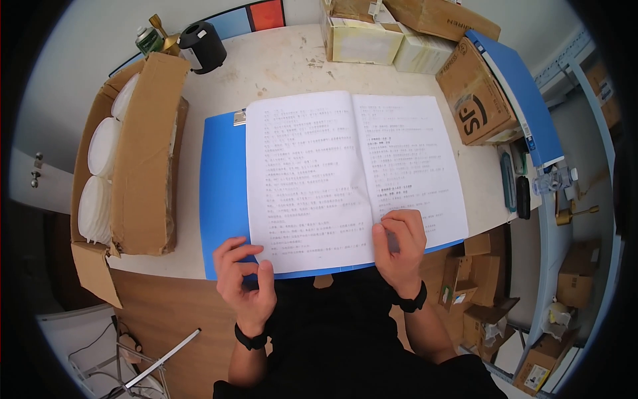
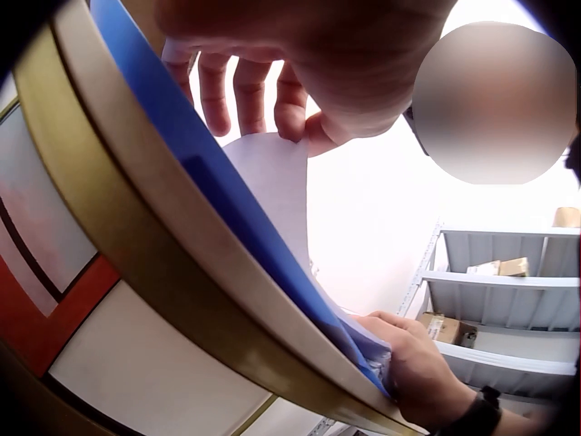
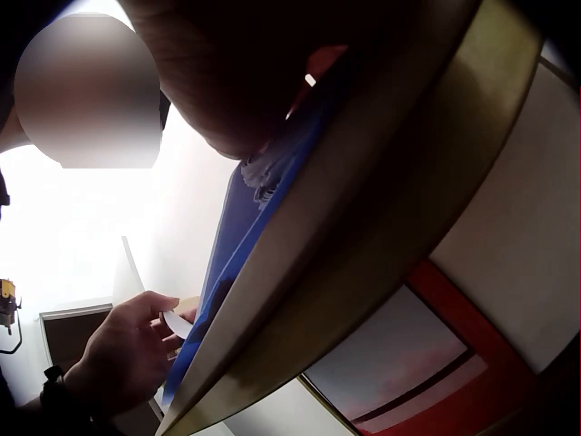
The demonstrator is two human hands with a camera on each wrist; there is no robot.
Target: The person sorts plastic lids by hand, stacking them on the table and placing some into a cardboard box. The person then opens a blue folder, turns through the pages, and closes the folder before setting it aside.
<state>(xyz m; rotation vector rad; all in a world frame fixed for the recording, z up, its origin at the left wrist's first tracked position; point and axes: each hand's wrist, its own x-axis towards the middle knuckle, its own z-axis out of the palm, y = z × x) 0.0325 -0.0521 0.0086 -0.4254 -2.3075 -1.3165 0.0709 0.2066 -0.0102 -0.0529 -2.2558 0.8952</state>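
A stack of printed pages (image 1: 309,179) lies spread over a blue folder (image 1: 220,179), with a metal clip (image 1: 240,118) at its upper left. At the lower left corner, my left hand (image 1: 246,286) pinches a page between thumb and fingers. That page (image 2: 272,182) bends upward under the fingertips in the left wrist view. My right hand (image 1: 402,256) rests by the bottom of the fold, fingers loosely bent over the right-hand page (image 1: 415,166). Paper near this hand looks crumpled in the left wrist view. Dark bands circle both wrists.
An open cardboard box (image 1: 146,159) of white round containers stands left. Behind it is a black cylinder (image 1: 203,48). Cartons (image 1: 365,41) line the back. At right stand a brown box (image 1: 475,93), a blue binder (image 1: 518,93) and a plastic bottle (image 1: 555,179).
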